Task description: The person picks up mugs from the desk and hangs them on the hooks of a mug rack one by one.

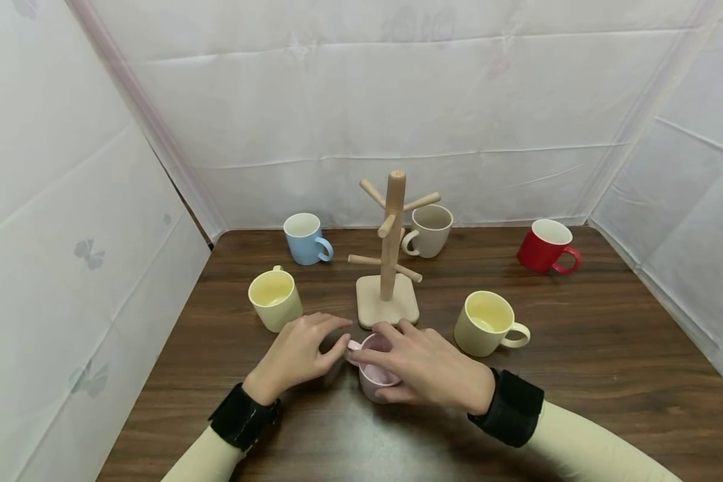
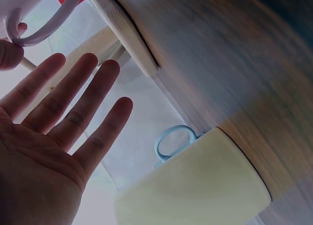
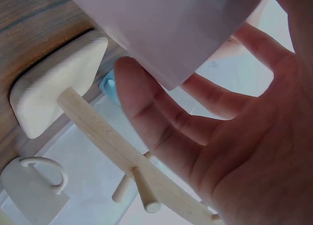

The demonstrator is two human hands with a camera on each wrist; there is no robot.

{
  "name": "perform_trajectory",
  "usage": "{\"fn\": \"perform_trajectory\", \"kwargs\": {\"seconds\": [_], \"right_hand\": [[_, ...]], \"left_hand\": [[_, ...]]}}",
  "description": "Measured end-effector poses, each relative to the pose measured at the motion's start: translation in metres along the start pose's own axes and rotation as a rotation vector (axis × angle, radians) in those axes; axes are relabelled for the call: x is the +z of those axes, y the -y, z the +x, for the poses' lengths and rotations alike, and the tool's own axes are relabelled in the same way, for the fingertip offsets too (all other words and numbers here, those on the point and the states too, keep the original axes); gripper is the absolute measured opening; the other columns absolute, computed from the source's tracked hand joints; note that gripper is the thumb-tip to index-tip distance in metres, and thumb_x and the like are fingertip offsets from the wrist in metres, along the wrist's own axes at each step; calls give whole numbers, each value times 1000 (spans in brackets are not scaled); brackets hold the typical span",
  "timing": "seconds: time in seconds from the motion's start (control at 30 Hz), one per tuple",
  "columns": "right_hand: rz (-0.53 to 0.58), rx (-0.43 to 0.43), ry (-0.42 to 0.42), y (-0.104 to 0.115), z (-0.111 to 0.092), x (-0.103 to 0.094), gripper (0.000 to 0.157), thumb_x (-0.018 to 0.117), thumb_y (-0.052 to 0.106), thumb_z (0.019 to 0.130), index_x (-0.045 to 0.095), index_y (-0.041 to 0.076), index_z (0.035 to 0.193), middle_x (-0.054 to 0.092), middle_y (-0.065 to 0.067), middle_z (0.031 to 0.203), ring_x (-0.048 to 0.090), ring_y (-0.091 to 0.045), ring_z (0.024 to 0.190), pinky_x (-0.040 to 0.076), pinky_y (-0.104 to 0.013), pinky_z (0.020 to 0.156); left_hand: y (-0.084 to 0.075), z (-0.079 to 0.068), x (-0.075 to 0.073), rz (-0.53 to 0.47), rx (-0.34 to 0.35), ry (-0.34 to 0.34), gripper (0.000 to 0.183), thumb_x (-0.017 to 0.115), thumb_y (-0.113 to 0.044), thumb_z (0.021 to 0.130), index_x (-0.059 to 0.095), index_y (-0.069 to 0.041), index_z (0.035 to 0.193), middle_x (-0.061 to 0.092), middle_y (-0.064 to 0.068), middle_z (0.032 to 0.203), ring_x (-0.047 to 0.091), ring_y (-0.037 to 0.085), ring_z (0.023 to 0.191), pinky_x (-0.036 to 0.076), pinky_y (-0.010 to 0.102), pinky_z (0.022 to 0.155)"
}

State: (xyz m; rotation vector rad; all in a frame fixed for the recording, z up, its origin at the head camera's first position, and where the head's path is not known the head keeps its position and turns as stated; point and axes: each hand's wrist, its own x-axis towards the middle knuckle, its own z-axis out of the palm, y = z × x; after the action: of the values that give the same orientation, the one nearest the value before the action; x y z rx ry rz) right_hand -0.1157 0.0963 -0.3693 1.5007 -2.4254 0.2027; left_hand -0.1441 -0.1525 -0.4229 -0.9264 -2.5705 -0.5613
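A pink mug (image 1: pixel 373 388) stands upright in front of the wooden mug tree (image 1: pixel 391 234), its handle (image 2: pixel 49 27) pointing left. My right hand (image 1: pixel 428 368) grips it from the right and above, fingers over the rim and thumb on the near side. In the right wrist view the fingers (image 3: pixel 161 122) lie along the mug's wall. My left hand (image 1: pixel 301 348) is just left of the handle with its fingers extended. Its thumb tip is close to the handle; whether they touch I cannot tell. A yellow mug (image 1: pixel 277 304) is behind my left hand.
Another yellow mug (image 1: pixel 485 325) stands right of my right hand. Farther back are a blue mug (image 1: pixel 306 244), a beige mug (image 1: pixel 432 234) behind the tree, and a red mug (image 1: pixel 539 251) at the right. White sheeting (image 1: pixel 361 100) encloses the dark wooden table (image 1: pixel 608 361).
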Motion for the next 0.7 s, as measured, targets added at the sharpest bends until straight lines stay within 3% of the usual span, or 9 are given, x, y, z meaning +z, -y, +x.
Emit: {"fn": "perform_trajectory", "kwargs": {"seconds": [0.53,0.7], "right_hand": [[97,18,-20,-9,-5,5,52,68,49,75,51,41,124,49,3,110,41,-10,83,41,-21,48],[124,36,-48,-11,-10,5,50,67,46,76,52,40,124,48,5,111,42,-8,84,42,-21,51]], "left_hand": [[-6,2,0,9,40,-26,28,48,-36,95,67,-19,106,65,-8,98,57,6,93,52,33,73],[-9,2,2,3,28,-35,34,46,-40,96,62,-20,118,64,-6,103,57,7,96,53,34,73]]}}
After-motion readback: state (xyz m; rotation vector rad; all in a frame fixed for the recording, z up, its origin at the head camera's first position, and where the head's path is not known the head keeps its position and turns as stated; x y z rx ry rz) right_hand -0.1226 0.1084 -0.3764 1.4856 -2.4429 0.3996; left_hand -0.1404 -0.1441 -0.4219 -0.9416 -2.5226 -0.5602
